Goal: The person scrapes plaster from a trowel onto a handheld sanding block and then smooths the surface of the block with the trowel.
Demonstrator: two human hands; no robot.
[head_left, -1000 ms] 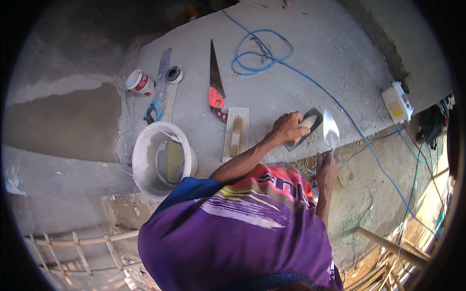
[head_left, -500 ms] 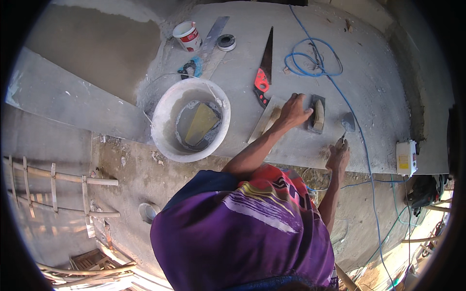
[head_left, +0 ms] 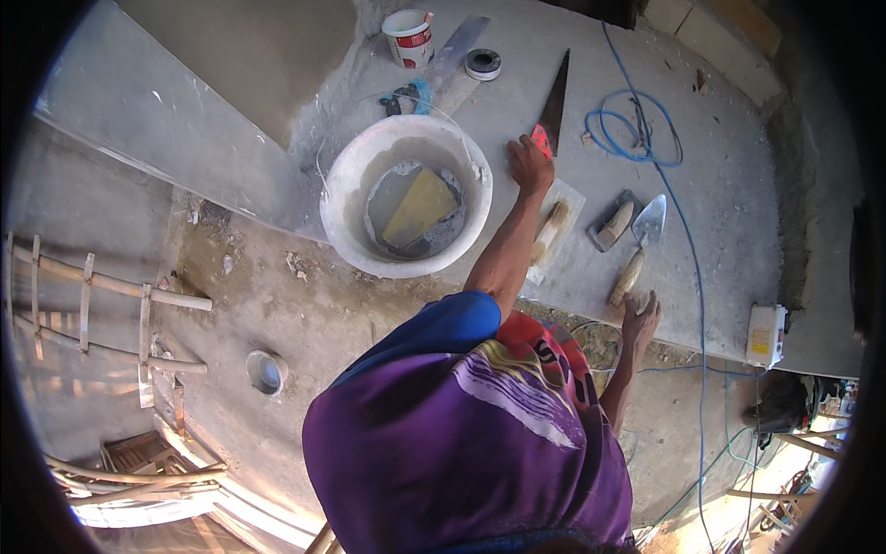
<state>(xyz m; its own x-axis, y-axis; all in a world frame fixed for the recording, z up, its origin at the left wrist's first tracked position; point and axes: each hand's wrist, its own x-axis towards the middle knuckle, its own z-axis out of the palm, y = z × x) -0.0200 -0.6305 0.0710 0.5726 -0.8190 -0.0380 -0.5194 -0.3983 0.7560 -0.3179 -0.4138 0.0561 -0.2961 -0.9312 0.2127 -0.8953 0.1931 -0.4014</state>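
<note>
My left hand [head_left: 530, 164] reaches across a grey cement slab [head_left: 720, 203] and rests at the red handle of a hand saw [head_left: 552, 115]; whether it grips the handle is unclear. My right hand [head_left: 638, 319] lies on the slab's near edge with fingers apart, just below the wooden handle of a pointed trowel [head_left: 643, 236]. A small float [head_left: 610, 222] lies beside the trowel. Under my left forearm is a flat rectangular trowel [head_left: 557, 227] with a wooden handle. To the left stands a white bucket [head_left: 337, 205] holding wet mortar and a yellowish board.
A coiled blue cable [head_left: 633, 131] runs down the slab to a white electrical box [head_left: 764, 334]. A white cup [head_left: 410, 37], a tape roll [head_left: 483, 63], a metal blade [head_left: 454, 54] and blue pliers [head_left: 412, 96] lie at the back. A bamboo ladder [head_left: 88, 305] stands lower left.
My left hand has left the float and moved over to the saw's red handle. My right hand has let the pointed trowel lie and dropped to the slab's edge. The view has shifted.
</note>
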